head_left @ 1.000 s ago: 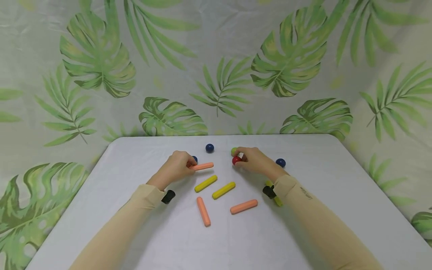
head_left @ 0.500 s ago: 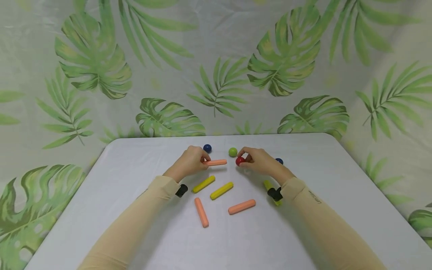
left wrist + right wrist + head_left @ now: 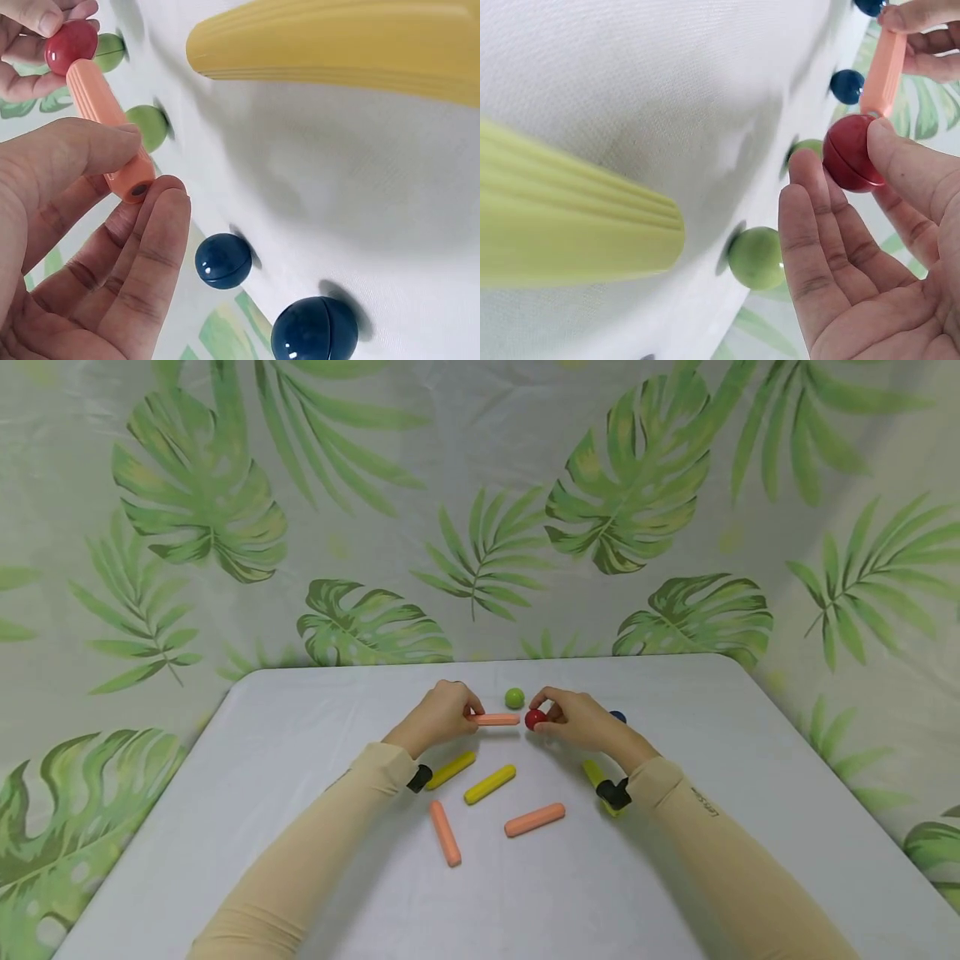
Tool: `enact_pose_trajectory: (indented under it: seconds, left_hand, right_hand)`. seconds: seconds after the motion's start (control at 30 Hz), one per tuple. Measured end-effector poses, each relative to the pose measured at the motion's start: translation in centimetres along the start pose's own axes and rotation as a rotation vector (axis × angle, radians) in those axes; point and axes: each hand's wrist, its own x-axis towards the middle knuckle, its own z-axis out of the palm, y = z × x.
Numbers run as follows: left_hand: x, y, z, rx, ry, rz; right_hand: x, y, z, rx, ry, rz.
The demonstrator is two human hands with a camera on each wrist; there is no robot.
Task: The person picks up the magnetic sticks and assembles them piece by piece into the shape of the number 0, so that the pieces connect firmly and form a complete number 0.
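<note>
In the head view my left hand (image 3: 442, 717) pinches an orange ridged stick (image 3: 498, 720) by its left end, above the table. The stick lies level and points at a glossy red ball (image 3: 535, 719). My right hand (image 3: 583, 720) holds that ball between thumb and fingers. Seen from the right wrist, the stick's far end (image 3: 883, 75) comes right up to the red ball (image 3: 849, 154); whether they touch I cannot tell. A hole or dark spot shows in the stick's near end (image 3: 138, 189) in the left wrist view. A green ball (image 3: 514, 697) sits behind.
Two yellow sticks (image 3: 490, 784) and two orange sticks (image 3: 535, 820) lie on the white table (image 3: 495, 902). A yellow-green stick (image 3: 594, 772) is partly under the right wrist camera. Blue balls (image 3: 223, 261) rest beyond the left hand; another blue ball (image 3: 617, 716) peeks out behind the right.
My left hand has carried the orange stick rightward until its end is close to the red ball. The right hand, still holding the ball, has shifted slightly right, away from the green ball.
</note>
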Motion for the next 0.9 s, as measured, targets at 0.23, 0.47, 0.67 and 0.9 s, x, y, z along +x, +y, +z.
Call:
enact_pose_trajectory:
  seconds: [0.23,0.47,0.67,0.9]
  left_hand:
    - [0.49,0.08,0.54,0.016,0.002,0.008]
    - [0.53,0.46,0.67,0.027,-0.002,0.015]
    - [0.21,0.57,0.75,0.032,-0.001,0.014]
    - [-0.17,0.71,0.85,0.022,-0.01,0.022]
  right_hand:
    - [0.11,0.11,0.14,0.01,0.005,-0.001]
    - [-0.12,0.21,0.24,0.018,0.006,-0.016]
    - [-0.47,0.04,0.37,0.019,0.01,-0.011]
    - [-0.5,-0.06,0.64,0.023,-0.01,0.008]
